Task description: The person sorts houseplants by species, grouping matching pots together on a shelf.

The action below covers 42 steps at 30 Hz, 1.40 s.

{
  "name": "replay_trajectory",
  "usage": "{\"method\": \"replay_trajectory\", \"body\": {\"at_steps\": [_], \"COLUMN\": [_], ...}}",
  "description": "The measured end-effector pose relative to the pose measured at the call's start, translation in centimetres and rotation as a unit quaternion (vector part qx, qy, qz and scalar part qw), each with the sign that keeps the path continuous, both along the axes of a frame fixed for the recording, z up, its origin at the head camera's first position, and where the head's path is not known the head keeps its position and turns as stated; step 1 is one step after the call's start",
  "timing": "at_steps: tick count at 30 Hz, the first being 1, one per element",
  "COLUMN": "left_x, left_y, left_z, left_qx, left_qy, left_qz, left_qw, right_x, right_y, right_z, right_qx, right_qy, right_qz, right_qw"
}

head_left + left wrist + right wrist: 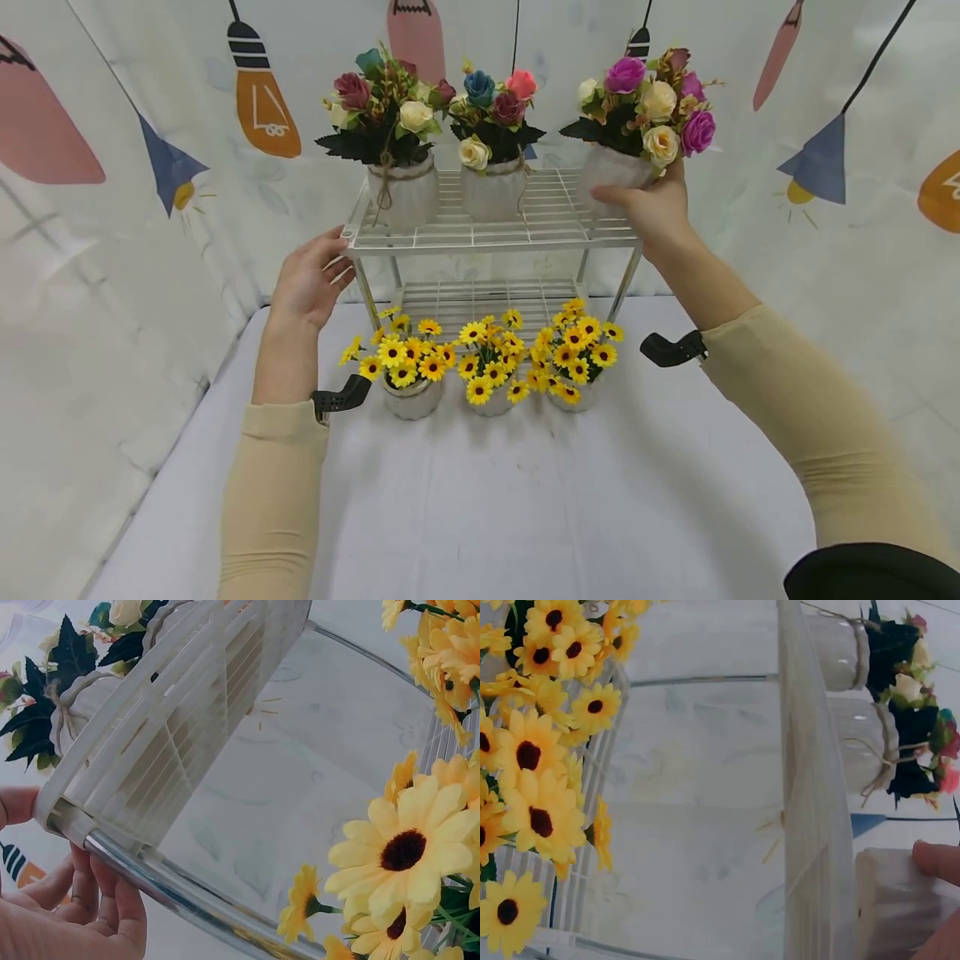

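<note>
My right hand (pixel 660 208) grips a white flower pot (pixel 618 171) of purple and cream artificial roses at the right end of the two-tier wire rack (pixel 495 247). In the right wrist view, the base of this pot (pixel 892 900) is right at the top shelf's edge, with the thumb on its side. My left hand (pixel 311 279) holds the rack's front left corner, thumb above and fingers curled below by the metal leg (pixel 150 881). Two more rose pots, a left one (pixel 405 196) and a middle one (pixel 495 192), stand on the top shelf.
Three pots of yellow daisy-like flowers, left (pixel 412 400), middle (pixel 491 402) and right (pixel 573 396), stand in a row in front of the lower shelf (pixel 487 296). A white cloth (pixel 480 500) covers the table. Behind hangs a printed curtain (pixel 300 50).
</note>
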State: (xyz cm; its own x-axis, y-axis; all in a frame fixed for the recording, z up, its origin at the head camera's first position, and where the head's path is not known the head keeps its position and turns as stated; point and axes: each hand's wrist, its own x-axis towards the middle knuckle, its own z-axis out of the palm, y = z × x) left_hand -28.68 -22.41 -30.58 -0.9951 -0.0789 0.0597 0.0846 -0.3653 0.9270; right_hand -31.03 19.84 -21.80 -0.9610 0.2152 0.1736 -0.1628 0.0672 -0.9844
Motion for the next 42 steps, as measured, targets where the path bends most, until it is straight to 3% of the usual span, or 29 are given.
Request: {"method": "replay_trajectory", "body": {"at_steps": [4,11,16,22,27,33,42], "left_x": [0.0,0.1,-0.1,0.1,0.1,-0.1,-0.2], "left_y": [0.0,-0.1,0.0,-0.1,-0.1,-0.1,-0.2], "left_z": [0.0,0.0,-0.1,-0.1,0.0,-0.1,-0.1], "left_qx": [-0.003,0.003,-0.016,-0.012,-0.030,-0.032,-0.030], "left_qy": [0.001,0.000,0.003,0.005,0.007,0.002,-0.001], "left_qz": [-0.001,-0.003,0.002,0.000,0.002,0.003,-0.005], "left_qw": [1.0000,1.0000,0.9999,0.9999,0.9995,0.9995,0.9995], "right_x": [-1.1,-2.4,-3.1,-3.3,-2.4,-0.1,3.2], "right_y": [-1.0,-2.4,-2.7,-2.5,-2.1,-1.4,0.4], "right_z": [-0.3,-0.8,-1.2,-1.5,-1.3,-1.4,-3.1], "right_qx": [0.024,0.151,0.180,0.221,0.247,0.259,0.219], "right_qy": [-0.005,-0.030,-0.046,-0.029,0.003,0.016,0.153], "right_qz": [-0.006,-0.041,-0.050,-0.040,-0.030,-0.041,-0.098], "right_qw": [1.000,0.987,0.981,0.974,0.969,0.965,0.959]}}
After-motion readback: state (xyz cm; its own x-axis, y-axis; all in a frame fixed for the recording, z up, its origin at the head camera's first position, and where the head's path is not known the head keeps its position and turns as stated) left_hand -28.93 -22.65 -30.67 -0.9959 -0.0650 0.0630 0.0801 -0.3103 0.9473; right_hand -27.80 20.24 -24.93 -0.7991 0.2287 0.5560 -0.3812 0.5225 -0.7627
